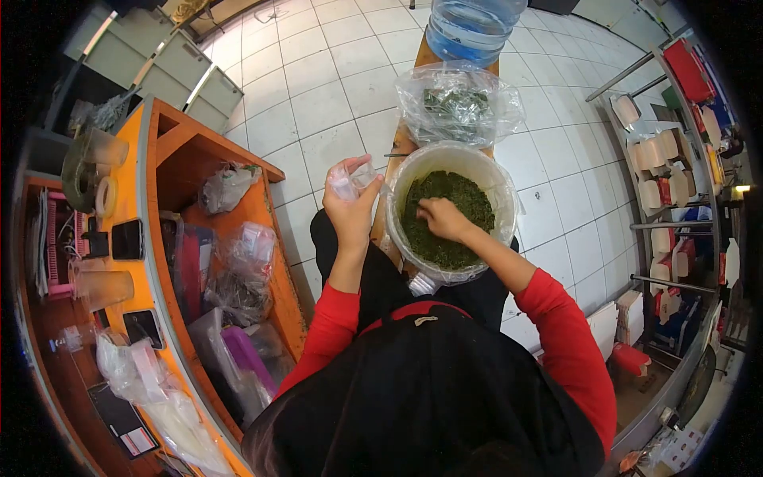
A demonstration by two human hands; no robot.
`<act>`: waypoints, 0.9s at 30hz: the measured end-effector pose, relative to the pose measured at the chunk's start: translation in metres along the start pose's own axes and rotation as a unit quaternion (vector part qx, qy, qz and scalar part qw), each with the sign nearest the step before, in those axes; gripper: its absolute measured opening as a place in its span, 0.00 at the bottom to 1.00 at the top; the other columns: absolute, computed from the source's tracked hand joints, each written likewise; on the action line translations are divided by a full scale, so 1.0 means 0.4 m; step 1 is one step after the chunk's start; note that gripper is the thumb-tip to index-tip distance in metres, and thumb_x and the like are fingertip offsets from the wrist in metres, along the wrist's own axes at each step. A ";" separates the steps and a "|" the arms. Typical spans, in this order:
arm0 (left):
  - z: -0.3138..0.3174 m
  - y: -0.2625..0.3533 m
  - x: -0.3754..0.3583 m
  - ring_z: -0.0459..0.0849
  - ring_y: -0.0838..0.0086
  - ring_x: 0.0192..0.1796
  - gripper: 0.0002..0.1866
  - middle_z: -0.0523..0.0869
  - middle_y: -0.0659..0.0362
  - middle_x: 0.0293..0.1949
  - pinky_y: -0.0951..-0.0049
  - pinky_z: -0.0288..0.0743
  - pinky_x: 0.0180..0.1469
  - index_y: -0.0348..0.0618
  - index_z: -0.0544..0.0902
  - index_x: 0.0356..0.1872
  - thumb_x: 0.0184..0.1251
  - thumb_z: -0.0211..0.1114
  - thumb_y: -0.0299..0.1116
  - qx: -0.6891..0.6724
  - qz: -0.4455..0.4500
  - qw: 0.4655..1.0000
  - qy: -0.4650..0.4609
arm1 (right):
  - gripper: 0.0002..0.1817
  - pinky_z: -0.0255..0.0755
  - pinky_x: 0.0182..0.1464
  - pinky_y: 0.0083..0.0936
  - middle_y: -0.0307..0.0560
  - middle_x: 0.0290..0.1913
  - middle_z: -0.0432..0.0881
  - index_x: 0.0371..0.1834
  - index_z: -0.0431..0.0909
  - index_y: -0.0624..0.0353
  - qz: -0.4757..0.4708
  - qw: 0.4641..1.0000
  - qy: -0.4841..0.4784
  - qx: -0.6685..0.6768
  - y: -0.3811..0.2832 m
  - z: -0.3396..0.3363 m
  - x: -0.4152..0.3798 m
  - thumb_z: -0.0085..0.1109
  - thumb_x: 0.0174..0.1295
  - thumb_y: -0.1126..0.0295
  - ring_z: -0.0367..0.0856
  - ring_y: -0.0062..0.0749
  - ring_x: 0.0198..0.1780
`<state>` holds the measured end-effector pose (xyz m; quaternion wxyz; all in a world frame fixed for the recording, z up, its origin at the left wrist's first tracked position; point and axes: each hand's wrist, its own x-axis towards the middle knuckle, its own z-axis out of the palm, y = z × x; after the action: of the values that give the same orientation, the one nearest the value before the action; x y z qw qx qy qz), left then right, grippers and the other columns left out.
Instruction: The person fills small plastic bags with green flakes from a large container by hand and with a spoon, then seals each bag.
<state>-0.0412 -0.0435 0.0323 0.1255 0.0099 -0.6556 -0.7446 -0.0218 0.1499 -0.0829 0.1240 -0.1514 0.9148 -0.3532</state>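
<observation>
Between my legs stands a round whitish bucket (396, 230) lined with clear plastic, with finely chopped green herbs (457, 191) inside. My right hand (445, 219) reaches into it from the right, its fingers curled and pinched together at the surface of the herbs. To the left of the rim, my left hand (350, 207) is raised with its fingers closed round a small clear plastic bag (343, 184). Just behind the bucket lies a large clear bag (461, 103) with green leaves in it.
A wooden bench (404, 143) runs under the bucket and bag, with a big blue water bottle (474, 28) at its far end. An orange counter (143, 183) on the left carries phones, plastic cups and bags. A metal rack (671, 226) with boxes stands right.
</observation>
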 end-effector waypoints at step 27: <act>0.141 -0.124 -0.095 0.84 0.77 0.43 0.25 0.87 0.57 0.41 0.76 0.77 0.44 0.40 0.78 0.48 0.46 0.77 0.25 0.111 -0.032 0.979 -0.169 | 0.08 0.79 0.44 0.29 0.55 0.42 0.82 0.41 0.75 0.66 -0.168 0.870 0.459 0.073 -0.230 -0.258 -0.162 0.51 0.60 0.84 0.83 0.45 0.44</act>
<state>-0.0230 0.0245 -0.0142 -0.0128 -0.0815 -0.7449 -0.6620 0.0209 0.1714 0.0620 -0.3600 -0.1142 0.8012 -0.4641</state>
